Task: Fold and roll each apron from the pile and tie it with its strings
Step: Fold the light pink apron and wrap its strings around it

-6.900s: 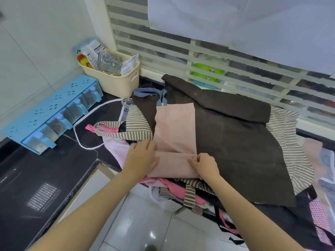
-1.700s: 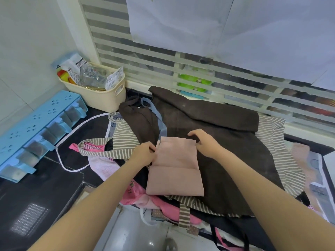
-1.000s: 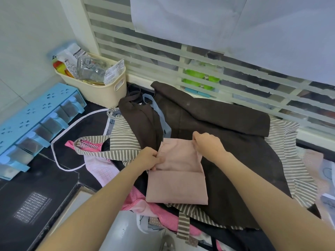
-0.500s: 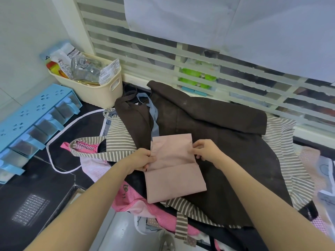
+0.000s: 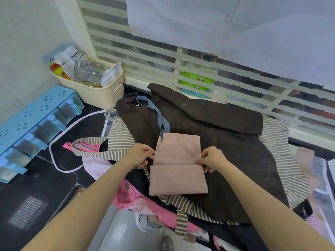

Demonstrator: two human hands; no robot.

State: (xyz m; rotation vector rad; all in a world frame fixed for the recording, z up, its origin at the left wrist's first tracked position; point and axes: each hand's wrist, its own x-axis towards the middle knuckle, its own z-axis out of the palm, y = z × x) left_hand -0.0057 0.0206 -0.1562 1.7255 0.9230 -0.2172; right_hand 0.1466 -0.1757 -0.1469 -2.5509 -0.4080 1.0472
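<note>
Head view: at six o'clock, both forearms reach up to a folded pink apron (image 5: pixel 178 167) lying on the apron pile (image 5: pixel 226 169). Left hand (image 5: pixel 140 156) pinches its nine o'clock edge; right hand (image 5: pixel 212 161) pinches the three o'clock edge at the fold line. Beyond, toward twelve, a brown apron (image 5: pixel 217 127) spreads. At ten o'clock sit a cream basket (image 5: pixel 101 95) and blue dispenser (image 5: pixel 34 116).

Both my arms reach forward; my left hand (image 5: pixel 140 154) and right hand (image 5: pixel 212 159) each pinch an edge between curled fingers (image 5: pixel 200 161) and thumb.
</note>
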